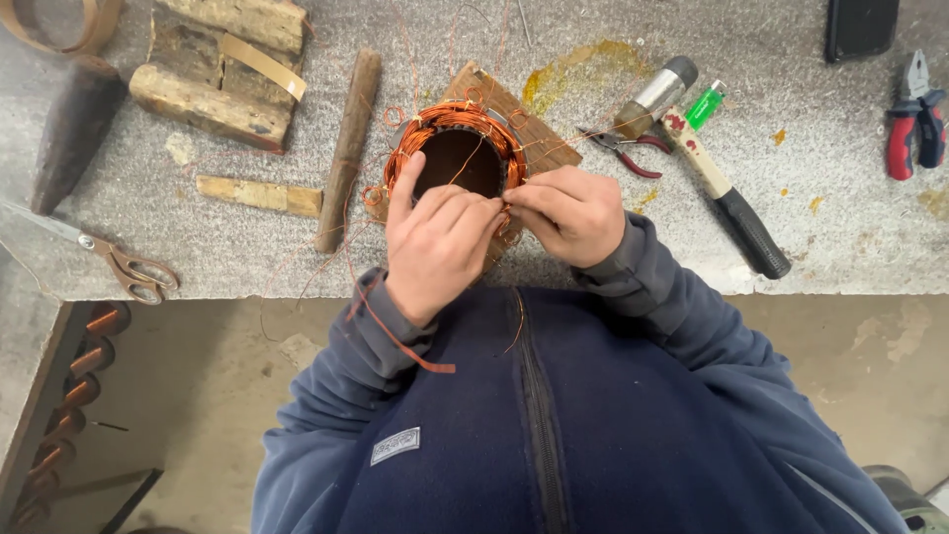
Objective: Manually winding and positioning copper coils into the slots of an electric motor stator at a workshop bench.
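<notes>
Hands meet at the near rim of a round motor stator wound with bright copper wire (457, 148), which sits on a small brown board (529, 124) near the middle of the grey stone bench (840, 227). The left hand (435, 242) has its forefinger stretched up along the left side of the winding while the other fingers curl in; the right hand (568, 213) is closed in a pinch, and both sets of fingertips grasp a thin copper wire strand (506, 203) just where they touch. That wire looks fine and soft, likely to kink or snap under a hard pull, so a fingertip pinch close to the coil suits it; the stator itself looks stiff and heavy, with an iron core under the windings, best gripped by its outer ring rather than by the loose loops. A strip of reddish-brown tape (395, 336) trails over the left sleeve. Left of the stator lies a round wooden stick (348, 148), then rough wooden blocks (213, 79) farther off, and orange-handled scissors (129, 267) at the near left edge. To the right lie small red-handled pliers (628, 148), a hammer with a black grip (707, 163), a green lighter (706, 105), and far right, red and blue pliers (914, 124).
</notes>
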